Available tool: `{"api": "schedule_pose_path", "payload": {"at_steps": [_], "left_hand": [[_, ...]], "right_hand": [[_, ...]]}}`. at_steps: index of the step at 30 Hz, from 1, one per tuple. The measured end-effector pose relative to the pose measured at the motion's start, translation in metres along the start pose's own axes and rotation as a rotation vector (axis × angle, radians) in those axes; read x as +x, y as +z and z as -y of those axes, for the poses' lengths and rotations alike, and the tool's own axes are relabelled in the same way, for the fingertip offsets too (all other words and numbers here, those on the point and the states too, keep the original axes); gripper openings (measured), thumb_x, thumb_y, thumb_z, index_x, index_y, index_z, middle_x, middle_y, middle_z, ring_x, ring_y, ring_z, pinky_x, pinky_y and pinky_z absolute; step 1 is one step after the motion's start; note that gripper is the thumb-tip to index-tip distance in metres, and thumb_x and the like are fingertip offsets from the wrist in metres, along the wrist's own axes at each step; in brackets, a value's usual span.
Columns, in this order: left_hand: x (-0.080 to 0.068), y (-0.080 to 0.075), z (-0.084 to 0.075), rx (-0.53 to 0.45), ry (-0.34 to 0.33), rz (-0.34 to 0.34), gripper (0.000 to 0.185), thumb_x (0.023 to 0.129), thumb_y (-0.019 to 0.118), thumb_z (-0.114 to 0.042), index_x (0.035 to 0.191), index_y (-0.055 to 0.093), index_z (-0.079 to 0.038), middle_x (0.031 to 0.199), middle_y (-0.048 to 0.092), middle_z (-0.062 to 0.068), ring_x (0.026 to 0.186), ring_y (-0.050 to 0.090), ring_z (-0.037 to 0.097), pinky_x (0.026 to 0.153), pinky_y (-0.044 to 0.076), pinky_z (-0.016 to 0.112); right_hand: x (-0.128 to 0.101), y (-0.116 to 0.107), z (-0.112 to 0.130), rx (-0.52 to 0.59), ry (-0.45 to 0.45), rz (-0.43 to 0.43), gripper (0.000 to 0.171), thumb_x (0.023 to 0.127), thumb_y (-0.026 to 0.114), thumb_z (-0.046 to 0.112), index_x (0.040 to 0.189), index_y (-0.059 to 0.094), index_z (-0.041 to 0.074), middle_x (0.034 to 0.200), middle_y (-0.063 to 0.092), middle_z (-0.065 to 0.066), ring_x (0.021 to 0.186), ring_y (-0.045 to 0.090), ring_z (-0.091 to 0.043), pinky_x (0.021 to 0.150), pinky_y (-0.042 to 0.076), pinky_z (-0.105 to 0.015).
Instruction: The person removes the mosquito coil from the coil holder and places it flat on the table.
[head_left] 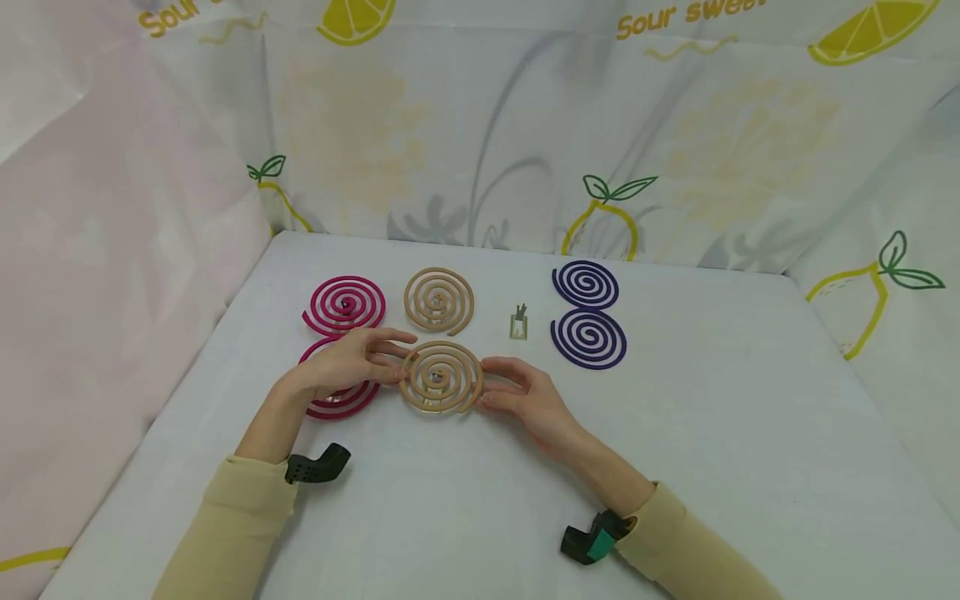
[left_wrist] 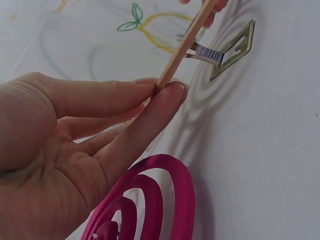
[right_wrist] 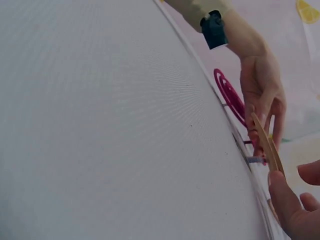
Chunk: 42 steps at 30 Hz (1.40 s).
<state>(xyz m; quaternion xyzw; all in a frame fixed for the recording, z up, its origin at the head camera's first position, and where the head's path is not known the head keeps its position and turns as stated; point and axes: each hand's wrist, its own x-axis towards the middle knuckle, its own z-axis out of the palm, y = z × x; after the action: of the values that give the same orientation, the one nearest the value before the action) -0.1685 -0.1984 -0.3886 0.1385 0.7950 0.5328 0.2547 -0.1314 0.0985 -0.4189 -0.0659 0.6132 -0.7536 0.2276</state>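
A tan spiral coil (head_left: 441,377) is held at the middle of the table between both hands. My left hand (head_left: 399,360) pinches its left edge between thumb and forefinger (left_wrist: 167,92). My right hand (head_left: 489,385) grips its right edge with thumb (right_wrist: 286,200) and fingers. In the left wrist view the tan coil (left_wrist: 182,45) is seen edge-on, tilted above the cloth, with a small metal stand (left_wrist: 231,50) stuck in its centre. A pink coil (head_left: 339,398) lies partly under my left hand, and the same pink coil (left_wrist: 150,200) sits below my palm.
Behind lie a second pink coil (head_left: 343,304) and a second tan coil (head_left: 439,300). A loose metal stand (head_left: 518,323) sits to their right. Two purple coils (head_left: 588,339) lie further right. The white-clothed table (head_left: 750,433) is walled by printed sheeting.
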Motion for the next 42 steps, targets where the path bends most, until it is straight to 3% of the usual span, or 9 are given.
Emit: {"api": "schedule_pose_path", "payload": {"at_steps": [9,19,27,42], "left_hand": [[0.000,-0.002,0.000,0.026,0.006,0.002,0.056,0.092,0.067,-0.003,0.143,0.046,0.006,0.134,0.059,0.028,0.109,0.069,0.025,0.090,0.058,0.031],[0.000,-0.001,-0.002,-0.014,0.028,0.003,0.055,0.093,0.066,-0.001,0.143,0.045,0.008,0.134,0.058,0.030,0.110,0.068,0.028,0.091,0.059,0.034],[0.002,0.002,-0.001,-0.095,0.062,0.019,0.054,0.093,0.067,-0.002,0.142,0.047,0.006,0.136,0.057,0.030,0.112,0.068,0.027,0.092,0.058,0.034],[0.008,0.012,-0.003,-0.185,0.062,-0.017,0.055,0.091,0.068,-0.001,0.142,0.048,0.004,0.139,0.055,0.028,0.105,0.070,0.021,0.091,0.059,0.034]], "right_hand": [[0.000,0.000,0.001,0.012,0.010,-0.004,0.055,0.089,0.060,-0.014,0.141,0.045,-0.008,0.147,0.046,-0.023,0.115,0.065,-0.022,0.093,0.058,-0.031],[0.001,-0.002,0.003,0.005,0.013,-0.030,0.051,0.090,0.062,-0.012,0.139,0.049,-0.006,0.145,0.049,-0.021,0.116,0.066,-0.022,0.093,0.058,-0.032],[0.002,-0.002,0.005,-0.007,0.009,-0.084,0.043,0.091,0.061,-0.009,0.134,0.054,-0.009,0.135,0.056,-0.024,0.097,0.070,-0.015,0.092,0.059,-0.036],[0.002,-0.005,0.009,-0.013,0.002,-0.169,0.042,0.090,0.062,-0.009,0.132,0.059,-0.005,0.131,0.061,-0.020,0.093,0.071,-0.015,0.087,0.061,-0.035]]}}
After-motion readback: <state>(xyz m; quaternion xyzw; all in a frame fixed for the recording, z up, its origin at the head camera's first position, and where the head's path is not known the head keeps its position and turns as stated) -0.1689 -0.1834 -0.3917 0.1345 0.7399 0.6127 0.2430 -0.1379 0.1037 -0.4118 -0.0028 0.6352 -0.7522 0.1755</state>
